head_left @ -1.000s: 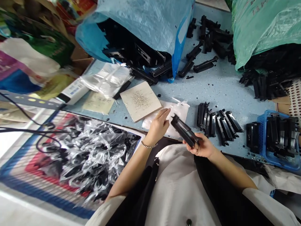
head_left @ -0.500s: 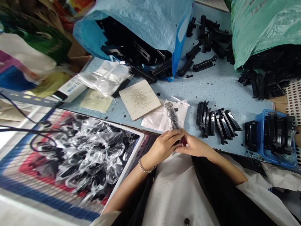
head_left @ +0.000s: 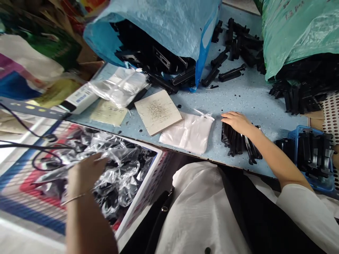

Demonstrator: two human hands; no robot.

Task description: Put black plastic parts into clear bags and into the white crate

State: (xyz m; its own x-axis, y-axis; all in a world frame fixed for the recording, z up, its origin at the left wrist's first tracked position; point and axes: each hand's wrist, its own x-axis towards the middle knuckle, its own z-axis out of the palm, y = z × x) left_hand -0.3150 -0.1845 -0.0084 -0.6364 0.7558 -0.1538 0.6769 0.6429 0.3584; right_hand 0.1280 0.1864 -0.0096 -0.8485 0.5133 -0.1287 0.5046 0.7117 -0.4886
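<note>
My left hand [head_left: 86, 174] is over the basket of bagged parts, smeared by motion, so I cannot make out its fingers or whether they hold anything. Beneath it lie several black plastic parts in clear bags [head_left: 129, 180]. My right hand [head_left: 237, 121] rests on the far end of a row of black plastic parts [head_left: 234, 143], its fingers stretched out over the leftmost ones. Left of that row, a stack of clear plastic bags [head_left: 188, 135] lies flat at the table edge, partly under a square beige board [head_left: 159, 112].
A blue sack [head_left: 159, 24] spills black parts at the back, and a green sack [head_left: 299, 38] does so at the right. A small blue basket [head_left: 295, 135] holds more parts. The large white-rimmed basket [head_left: 143, 197] stands left, below the table; cables cross its corner.
My hands have parted. The left swung from the table edge to the basket; the right moved to the row of black parts. The bagged part they held is gone from above the bag stack.
</note>
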